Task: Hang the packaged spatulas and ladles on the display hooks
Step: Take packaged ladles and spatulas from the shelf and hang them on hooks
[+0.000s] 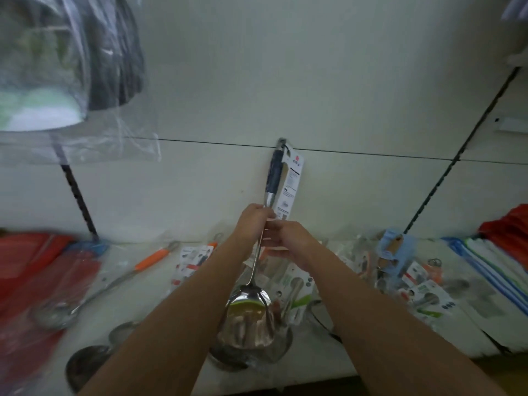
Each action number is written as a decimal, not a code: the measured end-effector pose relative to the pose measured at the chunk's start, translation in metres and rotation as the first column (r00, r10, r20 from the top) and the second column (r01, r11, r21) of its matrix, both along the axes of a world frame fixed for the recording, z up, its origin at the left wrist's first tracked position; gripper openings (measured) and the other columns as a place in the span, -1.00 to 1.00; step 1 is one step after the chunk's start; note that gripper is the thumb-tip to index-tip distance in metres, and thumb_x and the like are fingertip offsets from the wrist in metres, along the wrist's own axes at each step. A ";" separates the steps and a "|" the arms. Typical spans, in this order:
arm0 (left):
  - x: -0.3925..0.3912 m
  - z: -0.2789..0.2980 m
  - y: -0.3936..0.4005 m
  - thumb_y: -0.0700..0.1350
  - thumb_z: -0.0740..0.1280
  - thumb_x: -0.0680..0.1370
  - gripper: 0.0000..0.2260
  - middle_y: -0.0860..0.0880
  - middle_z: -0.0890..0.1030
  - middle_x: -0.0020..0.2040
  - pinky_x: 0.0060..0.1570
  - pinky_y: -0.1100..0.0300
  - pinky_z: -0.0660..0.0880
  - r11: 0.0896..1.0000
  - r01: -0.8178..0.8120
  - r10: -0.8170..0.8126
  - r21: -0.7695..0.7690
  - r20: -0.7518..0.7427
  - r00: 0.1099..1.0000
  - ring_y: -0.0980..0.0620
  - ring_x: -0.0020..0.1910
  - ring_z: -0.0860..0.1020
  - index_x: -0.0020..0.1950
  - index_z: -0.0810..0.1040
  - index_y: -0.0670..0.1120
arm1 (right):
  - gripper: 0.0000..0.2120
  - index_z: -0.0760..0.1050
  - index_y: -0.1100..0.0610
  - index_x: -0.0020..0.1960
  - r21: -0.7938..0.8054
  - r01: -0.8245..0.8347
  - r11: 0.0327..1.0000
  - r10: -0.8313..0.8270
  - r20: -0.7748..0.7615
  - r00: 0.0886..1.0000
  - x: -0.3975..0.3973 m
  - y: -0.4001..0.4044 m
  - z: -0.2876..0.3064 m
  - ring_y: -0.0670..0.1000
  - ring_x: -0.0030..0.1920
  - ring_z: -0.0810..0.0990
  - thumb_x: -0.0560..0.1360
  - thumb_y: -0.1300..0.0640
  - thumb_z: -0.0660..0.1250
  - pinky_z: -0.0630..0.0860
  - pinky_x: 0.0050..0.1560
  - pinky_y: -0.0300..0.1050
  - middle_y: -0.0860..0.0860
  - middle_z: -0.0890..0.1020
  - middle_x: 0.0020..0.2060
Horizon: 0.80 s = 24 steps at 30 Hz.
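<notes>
A steel spatula (248,315) with a dark blue handle and a white card label (291,184) is held upright against the white back panel. Its top end sits at the panel seam, where a small hook (282,142) seems to be. My left hand (253,221) grips the shaft just below the handle. My right hand (288,238) holds the shaft and its clear wrapping a little lower. The blade hangs over the shelf between my forearms.
Several packaged ladles and spatulas lie on the white shelf (160,284), among them an orange-handled ladle (114,281). Red packs (31,270) lie at the left, striped cloths (485,264) at the right. A bagged pot (57,61) hangs at upper left.
</notes>
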<state>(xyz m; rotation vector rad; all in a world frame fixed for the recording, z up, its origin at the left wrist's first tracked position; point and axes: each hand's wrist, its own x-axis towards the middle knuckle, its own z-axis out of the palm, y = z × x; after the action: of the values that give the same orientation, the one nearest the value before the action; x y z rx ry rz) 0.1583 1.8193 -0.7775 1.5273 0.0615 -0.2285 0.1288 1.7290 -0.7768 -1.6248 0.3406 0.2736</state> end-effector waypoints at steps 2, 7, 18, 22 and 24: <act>0.002 0.001 0.005 -0.10 0.26 0.55 -0.84 -0.17 0.61 -0.06 -0.14 0.16 0.45 0.998 -0.060 0.060 -0.027 0.015 0.998 -0.07 -0.15 0.54 -0.06 0.55 -0.17 | -0.82 0.56 0.21 0.04 -0.017 -0.001 1.000 0.001 -0.015 1.000 -0.002 0.003 0.007 -0.04 -0.26 0.57 0.56 0.19 0.20 0.51 -0.18 -0.17 0.05 0.62 -0.26; -0.001 0.010 0.014 0.14 0.11 0.61 -0.62 -0.09 0.60 -0.06 -0.18 0.18 0.43 0.995 -0.096 0.097 -0.009 0.095 0.991 0.03 -0.20 0.52 0.03 0.53 -0.14 | -0.73 0.44 0.40 0.23 -0.102 0.107 0.989 -0.111 -0.032 0.993 0.001 0.005 0.018 -0.02 -0.34 0.50 0.57 0.33 0.17 0.49 -0.29 -0.15 0.11 0.50 -0.31; -0.023 0.039 0.033 0.04 0.07 0.64 -0.68 -0.13 0.58 0.05 0.09 0.03 0.51 0.983 -0.163 0.145 0.089 0.178 0.973 -0.09 -0.02 0.56 0.13 0.47 -0.15 | -0.76 0.51 0.07 0.20 0.044 0.076 0.996 -0.084 0.241 0.967 -0.011 0.004 0.043 0.07 -0.25 0.65 0.60 0.05 0.19 0.53 -0.31 -0.21 0.11 0.66 -0.10; -0.028 0.048 0.045 0.12 0.04 0.63 -0.63 -0.17 0.59 0.13 0.18 0.04 0.45 0.977 -0.150 0.127 0.154 0.153 0.980 -0.14 0.11 0.56 0.06 0.53 -0.08 | -0.72 0.51 0.00 0.19 -0.004 -0.065 0.998 0.064 0.217 0.974 -0.015 0.014 0.050 0.04 -0.22 0.64 0.54 -0.08 0.26 0.53 -0.25 -0.19 0.06 0.67 -0.07; -0.031 0.056 0.045 0.14 0.03 0.63 -0.62 -0.14 0.60 0.06 0.11 0.13 0.49 0.981 -0.133 0.107 0.144 0.172 0.979 -0.12 0.05 0.57 0.10 0.52 -0.05 | -0.69 0.50 0.00 0.22 -0.026 -0.082 0.996 0.086 0.246 0.965 -0.014 0.021 0.053 0.02 -0.17 0.63 0.54 -0.09 0.26 0.51 -0.23 -0.20 0.05 0.66 -0.03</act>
<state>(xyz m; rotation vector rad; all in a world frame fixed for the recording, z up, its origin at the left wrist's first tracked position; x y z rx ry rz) 0.1270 1.8643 -0.7219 1.6856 0.0417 -0.0008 0.1147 1.7503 -0.7240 -1.6692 0.0833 0.1297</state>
